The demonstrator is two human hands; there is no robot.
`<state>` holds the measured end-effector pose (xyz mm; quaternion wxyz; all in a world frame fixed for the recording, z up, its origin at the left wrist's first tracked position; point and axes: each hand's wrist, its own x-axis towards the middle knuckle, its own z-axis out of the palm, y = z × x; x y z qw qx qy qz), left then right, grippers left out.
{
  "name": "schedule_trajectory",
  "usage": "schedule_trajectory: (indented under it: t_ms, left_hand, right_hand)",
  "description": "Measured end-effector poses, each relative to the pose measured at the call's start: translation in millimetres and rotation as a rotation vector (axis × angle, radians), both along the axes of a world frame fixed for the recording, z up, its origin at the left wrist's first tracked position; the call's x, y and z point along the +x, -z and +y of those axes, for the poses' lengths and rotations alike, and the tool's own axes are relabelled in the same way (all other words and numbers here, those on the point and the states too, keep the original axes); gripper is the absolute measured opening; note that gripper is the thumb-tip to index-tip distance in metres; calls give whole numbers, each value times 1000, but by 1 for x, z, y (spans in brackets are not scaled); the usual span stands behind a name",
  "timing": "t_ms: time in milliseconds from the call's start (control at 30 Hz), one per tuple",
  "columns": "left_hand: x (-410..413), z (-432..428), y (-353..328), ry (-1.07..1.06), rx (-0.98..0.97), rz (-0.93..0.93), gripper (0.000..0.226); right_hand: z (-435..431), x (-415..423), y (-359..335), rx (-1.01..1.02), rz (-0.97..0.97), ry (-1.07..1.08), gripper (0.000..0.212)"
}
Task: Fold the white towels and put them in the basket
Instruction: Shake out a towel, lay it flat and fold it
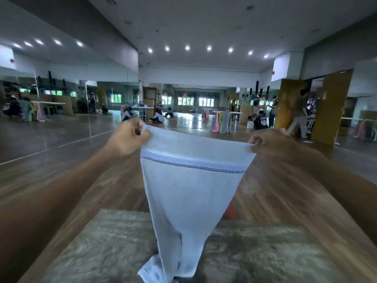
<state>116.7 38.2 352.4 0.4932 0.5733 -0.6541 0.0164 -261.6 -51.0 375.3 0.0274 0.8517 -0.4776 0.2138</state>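
Two hands, left (127,137) and right (267,140), pinch the towel's (189,193) top corners, spreading it; folding in half probably follows.

Both arms stretched forward and raised; left enters from 8 o'clock, right from 4 o'clock. Left hand (128,137), 9 o'clock of centre, pinches one top corner of the towel (189,190). Right hand (267,140), 3 o'clock, pinches the other.

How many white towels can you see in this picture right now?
1. The white towel hangs between the left hand and right hand, each pinching a top corner, over the grey table. Others may lie hidden behind it.
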Motion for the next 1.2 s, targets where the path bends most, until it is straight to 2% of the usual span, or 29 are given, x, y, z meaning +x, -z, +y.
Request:
schedule_trajectory:
  t_ms: [133, 233, 367, 667, 767, 900, 1067, 1200]
  left_hand:
    - [0, 5, -49, -195, -47, -195, 20]
    - [0, 13, -81, -221, -86, -191, 18]
    - [-4, 23, -117, -163, -88, -137, 8]
    - [-12, 26, -187, -41, 78, -82, 8]
    - [-9, 20, -193, -38, 141, -23, 8]
    - [0, -3, -183, -113, 179, -39, 6]
    - [-4, -23, -150, -225, 161, -153, 9]
    - [-3, -36, -143, -248, 85, -103, 12]
  right_hand:
    - [3, -5, -57, -123, -63, -70, 13]
    - [16, -9, -92, -174, -45, -23, 15]
    - [31, -14, -125, -201, -121, -62, 3]
    - [29, -19, -186, -209, -202, -117, 7]
    - [23, -13, -194, -173, -149, -124, 5]
    - [6, 0, -181, -149, -43, -43, 3]
    - [-15, 14, -152, -262, -11, 5, 26]
    - [-22, 13, -141, -329, -34, 63, 26]
